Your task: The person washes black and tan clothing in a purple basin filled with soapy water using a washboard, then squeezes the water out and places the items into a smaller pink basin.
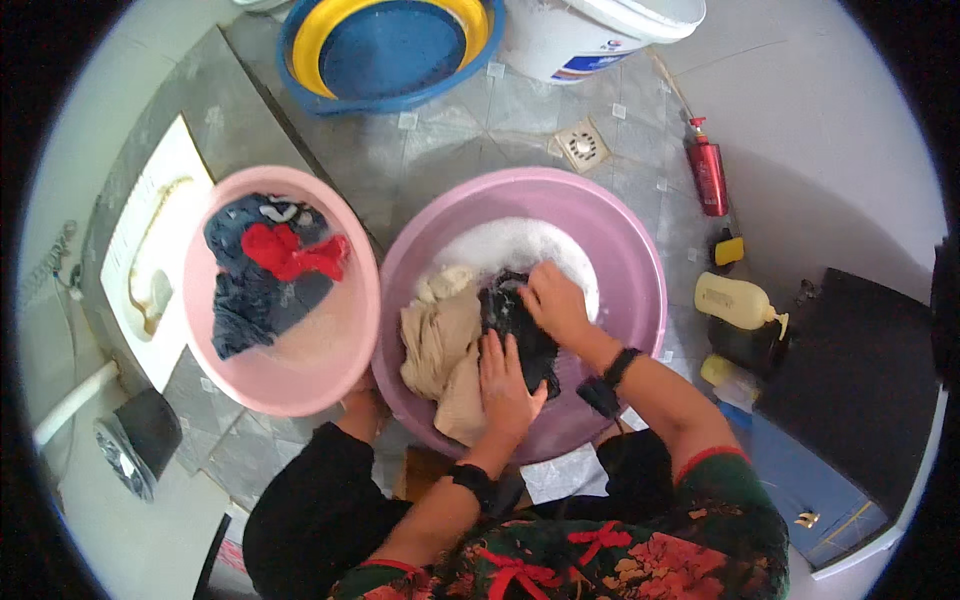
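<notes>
A wide purple basin stands between my knees with white suds along its far side. In it lies a wet black garment; its kind I cannot make out. My left hand rests flat on the near left part of this garment, fingers stretched out. Its upper end is under my right hand, whose fingers are curled closed on the fabric. A bunched beige garment lies to the left, next to my left hand, with a paler cloth at its top.
A pink basin at left holds dark blue clothing and a red cloth. Beyond are a blue-and-yellow basin, a white bucket and a floor drain. Bottles, including a red pump bottle, line the right wall.
</notes>
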Action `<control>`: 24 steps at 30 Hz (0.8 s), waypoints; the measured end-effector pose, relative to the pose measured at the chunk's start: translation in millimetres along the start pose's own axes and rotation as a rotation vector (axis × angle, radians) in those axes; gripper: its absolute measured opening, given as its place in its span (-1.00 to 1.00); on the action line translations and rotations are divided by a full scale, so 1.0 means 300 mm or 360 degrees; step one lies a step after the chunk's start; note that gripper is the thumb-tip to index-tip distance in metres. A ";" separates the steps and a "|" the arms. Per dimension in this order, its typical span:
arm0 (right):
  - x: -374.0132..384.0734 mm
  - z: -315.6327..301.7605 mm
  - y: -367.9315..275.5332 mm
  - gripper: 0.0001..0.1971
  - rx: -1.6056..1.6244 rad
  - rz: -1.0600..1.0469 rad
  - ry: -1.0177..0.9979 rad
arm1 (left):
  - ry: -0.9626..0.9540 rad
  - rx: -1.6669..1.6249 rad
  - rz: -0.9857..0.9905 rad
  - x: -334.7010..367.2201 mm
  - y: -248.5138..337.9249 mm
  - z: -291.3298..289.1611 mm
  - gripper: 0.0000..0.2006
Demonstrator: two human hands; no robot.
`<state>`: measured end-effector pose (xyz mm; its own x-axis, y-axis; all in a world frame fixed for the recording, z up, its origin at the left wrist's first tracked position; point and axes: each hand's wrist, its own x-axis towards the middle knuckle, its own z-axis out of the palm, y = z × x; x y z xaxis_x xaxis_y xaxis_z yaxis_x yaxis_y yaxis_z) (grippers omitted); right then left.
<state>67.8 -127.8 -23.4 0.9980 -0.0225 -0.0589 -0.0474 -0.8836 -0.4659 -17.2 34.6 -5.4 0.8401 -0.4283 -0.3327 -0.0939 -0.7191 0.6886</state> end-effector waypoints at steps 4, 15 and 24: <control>-0.178 -0.007 -0.115 -0.85 0.0224 -0.0369 -0.0378 | -0.0093 0.0059 -0.0072 -0.001 -0.017 0.012 -0.06; 0.081 0.039 -0.009 -0.86 -0.0183 -0.0078 -0.0214 | -0.0182 0.0035 0.0175 0.036 -0.019 -0.017 -0.11; 0.164 0.172 0.117 -0.88 -0.0404 -0.0035 -0.0136 | -0.0249 0.0027 0.0202 0.065 0.010 -0.037 -0.05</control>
<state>113.2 -135.7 -88.2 0.9910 0.0280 -0.1308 -0.0032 -0.9727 -0.2322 4.9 30.2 -2.6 0.7278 -0.5952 -0.3407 -0.2042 -0.6623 0.7208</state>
